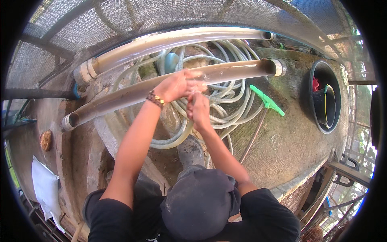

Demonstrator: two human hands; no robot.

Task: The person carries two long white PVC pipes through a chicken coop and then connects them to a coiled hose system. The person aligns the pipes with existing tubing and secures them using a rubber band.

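Observation:
My right hand [198, 109] is closed around the end of a clear braided hose [171, 142], just below the nearer pipe. Water splashes at the hose's mouth. Over it, my left hand [177, 86], with a beaded bracelet at the wrist, reaches into the splash; its fingers look stretched out but are blurred. Both hands are in front of the nearer pipe [236, 69], a long pale tube cut open along its top. The rest of the hose lies in loose loops beneath and behind this pipe.
A second cut-open pipe [161, 45] lies farther back by the mesh netting [161, 16]. On the right are a green squeegee [267, 101] and a black tub [318, 72] holding a bucket and something red. A white sack [45, 187] and brown husk [45, 140] lie left.

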